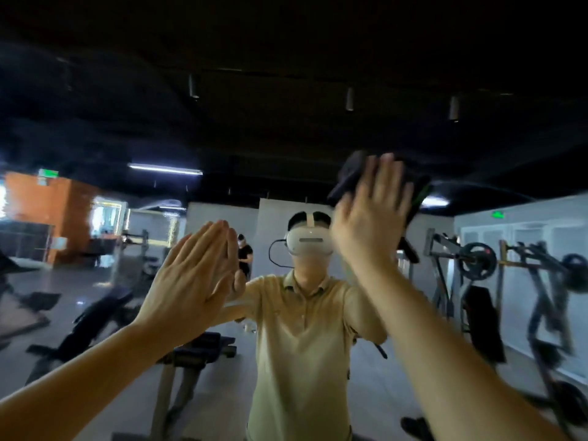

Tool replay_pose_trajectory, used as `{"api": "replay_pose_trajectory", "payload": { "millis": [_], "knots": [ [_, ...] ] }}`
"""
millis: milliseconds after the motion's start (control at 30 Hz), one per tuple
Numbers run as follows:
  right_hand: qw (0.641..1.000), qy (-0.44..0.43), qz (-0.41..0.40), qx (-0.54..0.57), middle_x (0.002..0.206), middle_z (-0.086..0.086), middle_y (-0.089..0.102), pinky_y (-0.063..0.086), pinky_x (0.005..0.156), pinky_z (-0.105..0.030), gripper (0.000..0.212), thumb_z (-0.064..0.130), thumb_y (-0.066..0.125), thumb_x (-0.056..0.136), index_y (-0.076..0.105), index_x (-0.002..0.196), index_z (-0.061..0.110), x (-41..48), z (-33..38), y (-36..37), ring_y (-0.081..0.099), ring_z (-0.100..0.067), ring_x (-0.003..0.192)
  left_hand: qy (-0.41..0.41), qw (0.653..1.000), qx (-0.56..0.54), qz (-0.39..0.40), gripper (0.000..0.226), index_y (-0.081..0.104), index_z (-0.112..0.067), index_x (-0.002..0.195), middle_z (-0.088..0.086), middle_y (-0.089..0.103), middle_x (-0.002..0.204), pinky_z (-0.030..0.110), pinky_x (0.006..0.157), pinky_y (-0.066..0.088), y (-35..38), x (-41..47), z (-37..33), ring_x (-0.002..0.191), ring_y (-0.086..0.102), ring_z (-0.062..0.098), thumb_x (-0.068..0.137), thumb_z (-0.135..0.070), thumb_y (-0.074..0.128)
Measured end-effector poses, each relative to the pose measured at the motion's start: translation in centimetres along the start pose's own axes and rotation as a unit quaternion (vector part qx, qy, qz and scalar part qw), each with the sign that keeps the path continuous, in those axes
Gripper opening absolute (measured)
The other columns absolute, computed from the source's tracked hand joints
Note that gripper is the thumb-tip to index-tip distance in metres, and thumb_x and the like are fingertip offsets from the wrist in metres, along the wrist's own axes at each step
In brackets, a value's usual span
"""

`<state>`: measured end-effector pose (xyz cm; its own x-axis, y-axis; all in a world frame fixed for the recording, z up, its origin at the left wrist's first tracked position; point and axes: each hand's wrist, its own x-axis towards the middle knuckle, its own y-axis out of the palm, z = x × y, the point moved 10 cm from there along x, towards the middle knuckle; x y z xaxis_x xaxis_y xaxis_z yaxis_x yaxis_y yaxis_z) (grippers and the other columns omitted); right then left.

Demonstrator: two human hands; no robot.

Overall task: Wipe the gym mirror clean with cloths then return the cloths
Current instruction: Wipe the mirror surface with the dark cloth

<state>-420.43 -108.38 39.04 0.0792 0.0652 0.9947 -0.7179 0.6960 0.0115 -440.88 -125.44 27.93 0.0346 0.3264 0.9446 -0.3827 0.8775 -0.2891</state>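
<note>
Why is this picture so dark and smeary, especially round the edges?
Head view: the gym is dim, with one bright strip light glaring. The right hand and the dark cloth under it are motion-blurred. The wide lens bends and stretches the edges.

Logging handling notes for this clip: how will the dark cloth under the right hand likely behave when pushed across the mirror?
Probably floppy: the dark cloth bunches unevenly around the flat right hand. Likely light, since straight fingers alone pin it to the mirror. With no grip around it, it may slide or drop if pressure eases.
</note>
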Motion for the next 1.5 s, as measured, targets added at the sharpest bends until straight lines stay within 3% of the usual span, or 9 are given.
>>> {"api": "replay_pose_trajectory", "payload": {
  "millis": [200, 400, 533, 733, 900, 1100, 1233, 1367, 1500],
  "knots": [
    [0.874, -0.456, 0.166, 0.026, 0.174, -0.008, 0.01, 0.0, 0.13, -0.05, 0.061, 0.04, 0.03, 0.109, 0.022, 0.165, 0.018, -16.1, 15.3, 3.9, -0.005, -0.026, 0.162, -0.091, 0.992, -0.07, -0.053, 0.064, 0.026, -0.004, 0.163, 0.013, 0.019, 0.171, 0.043, 0.131, 0.01, -1.7, 0.6, 0.5, 0.16, 0.015, 0.025, 0.108, -0.036, 0.031],
    [0.99, -0.107, 0.081, -0.035, 0.174, -0.01, 0.008, 0.014, 0.129, -0.056, 0.065, 0.041, 0.026, 0.108, 0.014, 0.166, 0.016, -3.5, -2.1, -0.2, 0.005, -0.028, 0.162, -0.049, 0.998, 0.003, 0.043, 0.083, 0.005, -0.005, 0.165, 0.014, -0.005, 0.174, 0.047, 0.133, 0.007, 1.8, 0.0, 0.9, 0.163, -0.005, 0.023, 0.105, -0.062, 0.001],
    [0.995, 0.088, 0.04, -0.015, 0.173, -0.019, 0.012, 0.012, 0.127, -0.059, 0.066, 0.029, 0.031, 0.105, 0.019, 0.165, 0.006, -1.1, -4.0, -0.8, 0.01, -0.035, 0.16, -0.031, 0.998, -0.018, 0.043, 0.083, 0.006, -0.004, 0.166, 0.013, -0.003, 0.175, 0.047, 0.133, 0.007, 2.1, -0.1, 1.5, 0.163, -0.006, 0.022, 0.106, -0.061, -0.001],
    [0.97, -0.219, 0.097, 0.048, 0.174, -0.012, 0.003, 0.002, 0.13, -0.055, 0.07, 0.036, 0.042, 0.107, 0.013, 0.167, 0.014, -15.0, 15.0, 3.9, -0.005, -0.029, 0.162, -0.045, 0.994, -0.095, -0.004, 0.067, 0.028, -0.004, 0.163, 0.011, 0.02, 0.172, 0.043, 0.132, 0.013, 0.1, -1.4, 2.9, 0.162, 0.013, 0.019, 0.109, -0.043, 0.02],
    [0.787, -0.547, 0.281, 0.049, 0.175, -0.005, 0.008, 0.005, 0.129, -0.046, 0.066, 0.035, 0.042, 0.106, 0.02, 0.166, 0.016, -32.2, 18.4, 5.0, -0.017, -0.024, 0.159, -0.065, 0.992, -0.099, -0.039, 0.063, 0.025, -0.002, 0.164, 0.013, 0.02, 0.173, 0.05, 0.13, 0.018, 0.1, -6.9, 3.8, 0.162, 0.014, 0.023, 0.105, -0.019, 0.04],
    [0.964, -0.23, 0.132, -0.018, 0.174, -0.01, 0.009, 0.004, 0.13, -0.051, 0.068, 0.041, 0.035, 0.106, 0.015, 0.166, 0.016, -13.4, 7.0, 2.3, 0.002, -0.025, 0.162, -0.05, 0.998, -0.025, 0.039, 0.071, 0.008, 0.0, 0.166, 0.018, 0.002, 0.175, 0.054, 0.13, 0.014, 2.8, -9.1, 3.8, 0.163, 0.001, 0.029, 0.11, -0.041, 0.025],
    [0.997, -0.018, 0.072, -0.008, 0.174, -0.015, 0.007, 0.008, 0.129, -0.055, 0.067, 0.037, 0.032, 0.108, 0.015, 0.166, 0.009, -9.7, 5.0, 1.6, 0.004, -0.03, 0.161, -0.041, 0.997, -0.013, 0.06, 0.074, 0.002, -0.002, 0.166, 0.016, -0.004, 0.175, 0.049, 0.132, 0.008, 3.4, -9.3, 4.1, 0.163, -0.005, 0.027, 0.111, -0.047, 0.021],
    [0.969, -0.205, 0.129, 0.049, 0.175, -0.014, -0.002, -0.002, 0.13, -0.054, 0.072, 0.037, 0.04, 0.107, 0.008, 0.167, 0.012, -21.7, 15.5, 4.1, -0.003, -0.029, 0.162, -0.034, 0.998, -0.044, 0.039, 0.068, 0.011, -0.002, 0.166, 0.016, 0.004, 0.175, 0.054, 0.131, 0.014, 2.6, -9.2, 4.3, 0.163, 0.002, 0.028, 0.11, -0.039, 0.024],
    [0.832, -0.468, 0.291, 0.069, 0.174, -0.004, -0.001, 0.002, 0.129, -0.045, 0.07, 0.037, 0.044, 0.104, 0.019, 0.167, 0.017, -37.0, 17.8, 4.1, -0.009, -0.022, 0.161, -0.051, 0.996, -0.075, 0.0, 0.066, 0.015, -0.003, 0.166, 0.014, 0.007, 0.175, 0.058, 0.129, 0.017, 2.1, -11.7, 3.4, 0.163, 0.007, 0.03, 0.106, -0.021, 0.036]
  ]
}}
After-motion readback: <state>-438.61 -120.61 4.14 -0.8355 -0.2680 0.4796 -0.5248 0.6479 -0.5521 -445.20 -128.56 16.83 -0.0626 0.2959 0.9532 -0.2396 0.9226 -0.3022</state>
